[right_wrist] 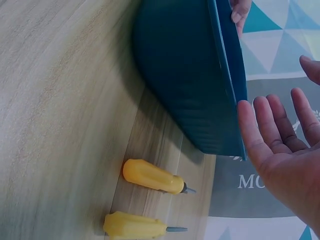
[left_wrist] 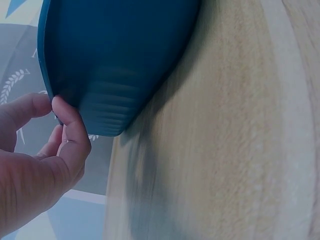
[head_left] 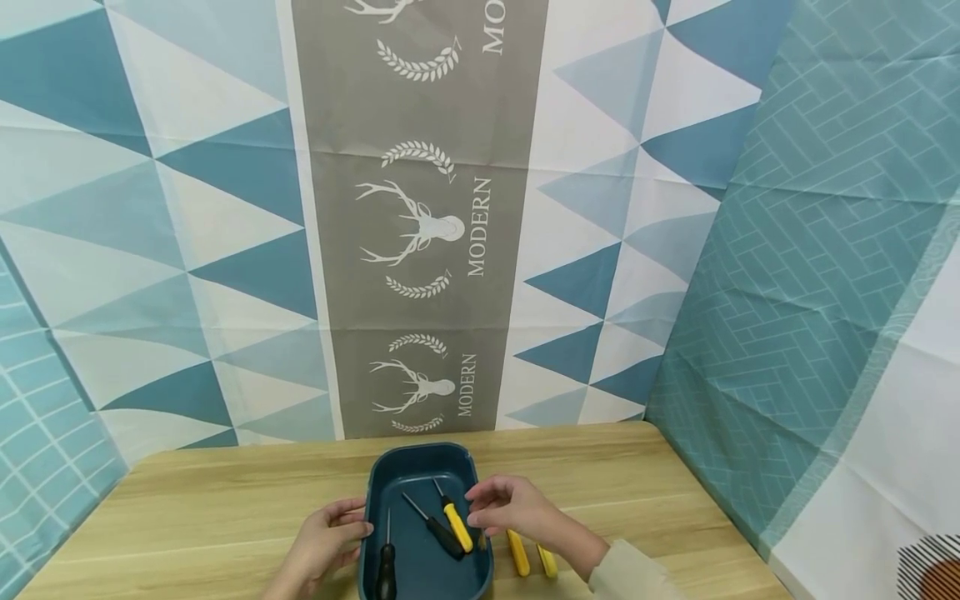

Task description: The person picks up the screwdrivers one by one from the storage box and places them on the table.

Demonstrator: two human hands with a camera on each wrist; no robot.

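Observation:
A dark blue plastic bin (head_left: 412, 575) stands on the table. In it lie a screwdriver with a black handle (head_left: 386, 575) along the left side, a second black-handled screwdriver (head_left: 446, 540) and a yellow-handled screwdriver (head_left: 457, 527) by the right. My left hand (head_left: 326, 542) pinches the bin's left rim between thumb and fingers, as the left wrist view (left_wrist: 65, 150) confirms. Over the right rim is my right hand (head_left: 517, 504); its fingers are spread and hold nothing in the right wrist view, the little finger at the rim.
Two yellow-handled screwdrivers, one more orange (right_wrist: 152, 176) and one paler (right_wrist: 135, 225), lie on the wooden table (head_left: 247, 492) to the right of the bin, partly under my right forearm. Patterned cloth (head_left: 420, 292) hangs behind the table and at both sides.

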